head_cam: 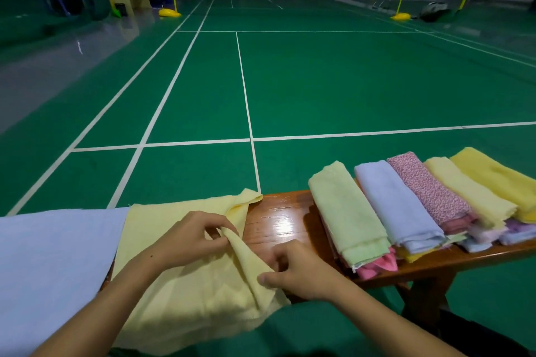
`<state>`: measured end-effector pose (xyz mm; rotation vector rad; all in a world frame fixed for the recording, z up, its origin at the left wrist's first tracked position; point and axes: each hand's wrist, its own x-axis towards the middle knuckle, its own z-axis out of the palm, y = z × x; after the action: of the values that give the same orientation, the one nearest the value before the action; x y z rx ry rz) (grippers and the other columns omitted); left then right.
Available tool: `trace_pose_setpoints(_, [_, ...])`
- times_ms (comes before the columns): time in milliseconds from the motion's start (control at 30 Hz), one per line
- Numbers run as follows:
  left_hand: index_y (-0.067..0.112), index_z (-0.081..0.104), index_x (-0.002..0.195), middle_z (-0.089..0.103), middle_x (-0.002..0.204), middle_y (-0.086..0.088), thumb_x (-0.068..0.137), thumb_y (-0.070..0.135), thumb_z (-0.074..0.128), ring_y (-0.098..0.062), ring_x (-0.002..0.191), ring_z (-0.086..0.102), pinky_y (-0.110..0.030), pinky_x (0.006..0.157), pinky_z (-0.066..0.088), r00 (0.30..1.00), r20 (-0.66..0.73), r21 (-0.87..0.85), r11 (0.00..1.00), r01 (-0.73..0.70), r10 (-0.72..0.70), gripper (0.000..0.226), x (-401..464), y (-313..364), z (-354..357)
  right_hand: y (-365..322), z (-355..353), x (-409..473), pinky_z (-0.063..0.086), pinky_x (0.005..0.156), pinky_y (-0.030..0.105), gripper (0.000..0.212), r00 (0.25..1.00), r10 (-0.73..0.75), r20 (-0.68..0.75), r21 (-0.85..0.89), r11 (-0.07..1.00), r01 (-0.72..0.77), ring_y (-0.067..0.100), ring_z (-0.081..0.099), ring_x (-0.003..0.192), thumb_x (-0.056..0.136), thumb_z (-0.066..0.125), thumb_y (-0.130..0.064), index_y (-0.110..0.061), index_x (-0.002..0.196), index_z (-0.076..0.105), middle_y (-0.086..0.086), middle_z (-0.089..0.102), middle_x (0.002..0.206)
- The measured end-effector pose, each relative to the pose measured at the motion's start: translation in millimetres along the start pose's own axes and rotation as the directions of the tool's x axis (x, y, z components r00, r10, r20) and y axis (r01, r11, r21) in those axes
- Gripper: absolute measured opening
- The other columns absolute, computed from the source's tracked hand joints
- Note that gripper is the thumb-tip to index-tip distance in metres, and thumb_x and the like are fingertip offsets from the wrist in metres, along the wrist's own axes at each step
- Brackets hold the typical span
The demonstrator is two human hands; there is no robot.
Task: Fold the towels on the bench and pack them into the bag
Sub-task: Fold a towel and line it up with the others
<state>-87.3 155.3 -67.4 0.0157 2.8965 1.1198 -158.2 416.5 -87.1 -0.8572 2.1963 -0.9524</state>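
While on bench: yellow towel ridge betw. L hand & R hand grip

Two bare forearms, no sleeves visible

No legible text, label, brand or number appears anywhere before me; the pink patterned towel on my bench carries small print marks, possibly floral, too fine to read as lettering
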Motion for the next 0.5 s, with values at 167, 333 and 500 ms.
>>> trace_pose_setpoints(167, [0.025,0.084,0.093,0.079,0.095,0.007,0.089,0.000,0.071,-0.015,0.090,0.071,-0.026,0.074,0.056,0.997,-0.074,-0.176,0.984,0.001,-0.014,0.029,-6.7,5.2,-6.4,-2.8,-11.3,5.0,0.056,0.075,0.038,0.013,0.996,-0.063,0.060,0.061,0.996,0.059,0.007,0.060,0.078,0.074,0.080,-0.031,-0.041,0.076,0.072,-0.009,0.068,0.083])
trace_pose_setpoints(333, [0.012,0.081,0.092,0.076,0.092,-0.008,0.089,-0.011,0.070,-0.025,0.088,0.072,-0.042,0.084,0.060,0.983,-0.163,-0.433,0.901,0.003,-0.081,0.026,-12.8,9.9,-11.0,0.6,-18.7,20.1,0.060,0.083,0.035,0.006,0.996,-0.085,0.040,0.108,0.991,0.080,0.009,0.068,0.090,0.086,0.076,-0.026,-0.031,0.089,0.077,-0.006,0.075,0.096])
trace_pose_setpoints(500, [0.009,0.078,0.091,0.073,0.096,-0.019,0.092,-0.009,0.072,-0.030,0.093,0.073,-0.042,0.089,0.062,0.981,-0.177,-0.610,0.791,-0.043,-0.083,0.019,-18.8,8.3,-14.7,-2.8,-8.8,44.9,0.061,0.082,0.038,0.007,0.964,-0.098,-0.246,0.131,0.982,0.134,0.006,0.070,0.089,0.098,0.070,-0.029,-0.028,0.097,0.077,-0.013,0.075,0.095])
